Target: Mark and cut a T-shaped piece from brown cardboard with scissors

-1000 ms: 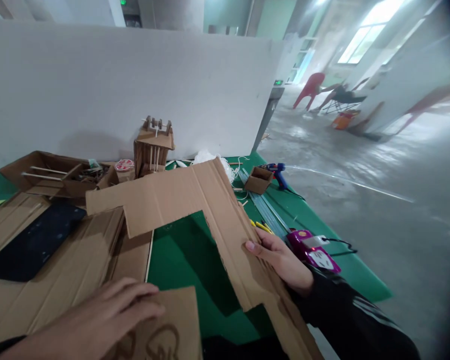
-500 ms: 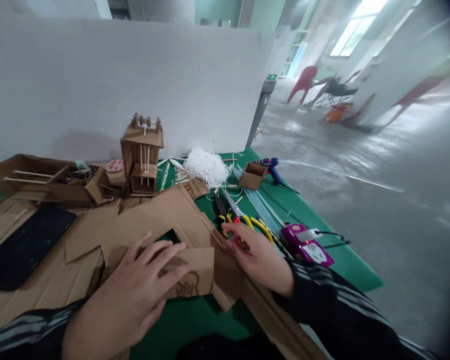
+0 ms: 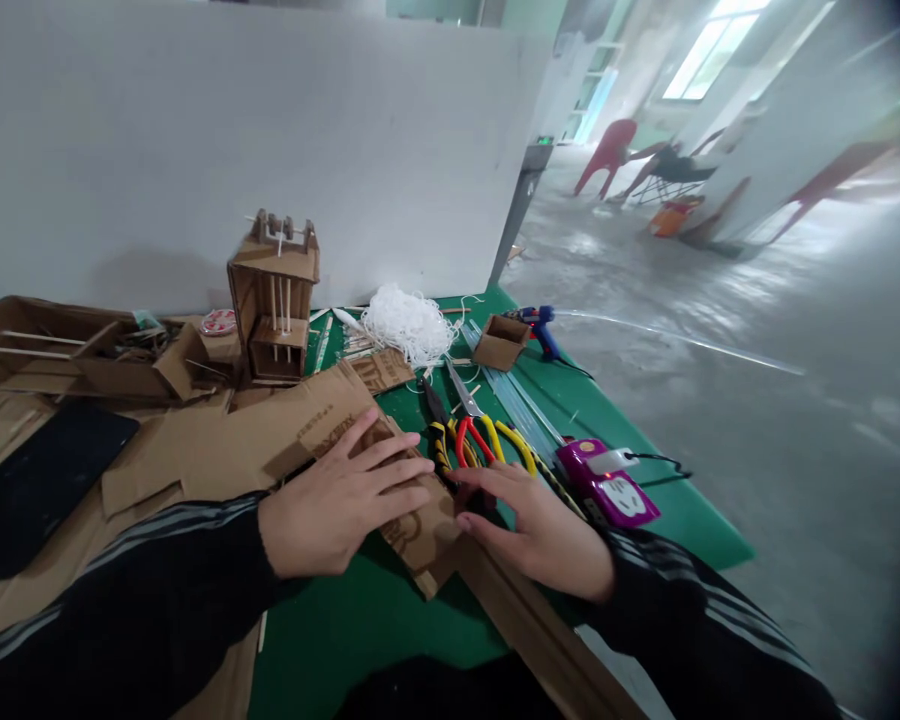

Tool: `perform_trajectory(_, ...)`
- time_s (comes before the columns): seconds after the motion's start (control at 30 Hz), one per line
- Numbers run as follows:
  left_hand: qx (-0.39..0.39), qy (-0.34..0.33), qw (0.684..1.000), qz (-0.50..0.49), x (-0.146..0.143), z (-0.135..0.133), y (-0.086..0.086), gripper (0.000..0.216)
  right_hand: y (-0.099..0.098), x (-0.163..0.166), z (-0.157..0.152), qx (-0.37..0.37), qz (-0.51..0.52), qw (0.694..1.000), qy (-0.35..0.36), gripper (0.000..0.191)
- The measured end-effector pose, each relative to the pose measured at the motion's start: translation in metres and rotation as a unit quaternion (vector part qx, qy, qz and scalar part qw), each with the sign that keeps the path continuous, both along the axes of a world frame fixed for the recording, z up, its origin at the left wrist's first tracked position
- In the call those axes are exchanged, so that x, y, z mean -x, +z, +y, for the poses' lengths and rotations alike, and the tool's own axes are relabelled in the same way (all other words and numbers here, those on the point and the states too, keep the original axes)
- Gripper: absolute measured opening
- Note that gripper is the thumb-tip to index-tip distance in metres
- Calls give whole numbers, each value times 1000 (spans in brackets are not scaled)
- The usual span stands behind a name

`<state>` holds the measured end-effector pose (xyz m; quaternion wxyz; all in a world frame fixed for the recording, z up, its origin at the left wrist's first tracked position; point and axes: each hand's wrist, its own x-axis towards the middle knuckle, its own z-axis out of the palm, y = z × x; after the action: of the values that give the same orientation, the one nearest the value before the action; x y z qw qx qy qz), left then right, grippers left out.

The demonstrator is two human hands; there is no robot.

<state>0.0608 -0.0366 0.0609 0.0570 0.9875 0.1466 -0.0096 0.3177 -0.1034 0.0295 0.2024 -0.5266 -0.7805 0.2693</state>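
My left hand point(image 3: 349, 490) lies with its fingers spread flat on a printed cardboard piece point(image 3: 412, 530). At the right edge of that cardboard is my right hand point(image 3: 536, 525), its thumb and forefinger apart at the edge; its other fingers are partly hidden. A long cardboard strip point(image 3: 544, 640) runs from below the right hand towards my body. Just beyond the right hand lie scissors point(image 3: 466, 395) and pliers point(image 3: 436, 405), with red and yellow handles among them.
A cardboard tower point(image 3: 274, 300) with sticks, a cardboard tray point(image 3: 94, 365) and white string point(image 3: 409, 325) stand along the back. A black tablet-like slab point(image 3: 49, 485) lies left. Right are a small box point(image 3: 501, 343), glue gun point(image 3: 540, 330), clear glue sticks point(image 3: 521, 405) and purple power socket point(image 3: 607, 485).
My left hand has moved right and away from me, and the printed cardboard under it has turned to a slant along the strip. The right hand has shifted slightly towards me.
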Motion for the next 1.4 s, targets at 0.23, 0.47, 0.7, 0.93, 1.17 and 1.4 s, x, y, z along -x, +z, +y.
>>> perform_trajectory(0.23, 0, -38, 999, -9, -13, 5, -14, 65, -14, 15, -13, 56, -10, 997, -43, 29)
perform_trajectory(0.47, 54, -21, 998, -8, 2, 1, -39, 63, -28, 25, -31, 14, -5, 996, -91, 31)
perform_trajectory(0.7, 57, -20, 996, -69, 11, 0, -61, 45, -45, 5, -37, -15, 83, 996, -14, 37)
perform_trajectory(0.93, 54, 7, 993, -107, 10, -5, -64, 40, -58, 0, -42, -30, 127, 990, -50, 37)
perform_trajectory(1.17, 51, 11, 990, -134, 11, -5, -72, 40, -55, 1, -41, -25, 127, 990, -52, 30)
perform_trajectory(1.4, 62, 19, 987, -149, 10, -4, -75, 38, -59, -1, -42, -46, 131, 989, -46, 27)
